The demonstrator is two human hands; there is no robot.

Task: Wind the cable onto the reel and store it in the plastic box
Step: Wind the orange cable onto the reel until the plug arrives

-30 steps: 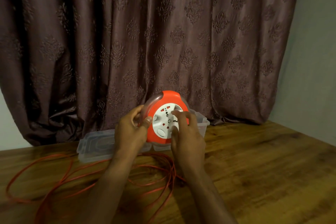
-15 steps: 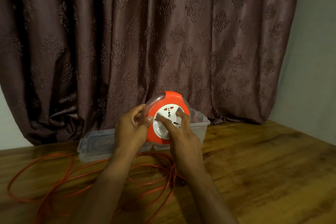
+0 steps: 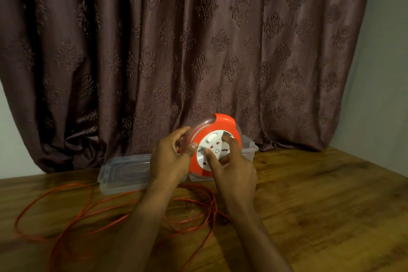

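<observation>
An orange cable reel (image 3: pixel 223 126) with a white socket face is held upright above the table. My left hand (image 3: pixel 171 157) grips its clear left rim, thumb on the orange front. My right hand (image 3: pixel 231 166) has its fingers pressed on the white centre disc. The orange cable (image 3: pixel 72 221) lies in loose loops on the wooden table (image 3: pixel 320 205), under and left of my forearms. Behind the reel stands the clear plastic box (image 3: pixel 249 150), mostly hidden. Its clear lid (image 3: pixel 123 172) lies flat to the left.
A dark patterned curtain (image 3: pixel 198 51) hangs right behind the box along the table's far edge. A pale wall (image 3: pixel 386 73) rises at the right. Bare wood stretches to the right of my arms.
The white centre disc has turned under my right fingers, so its switch now sits at the upper left. The loose cable loops on the table have shifted slightly. My left hand has kept its grip.
</observation>
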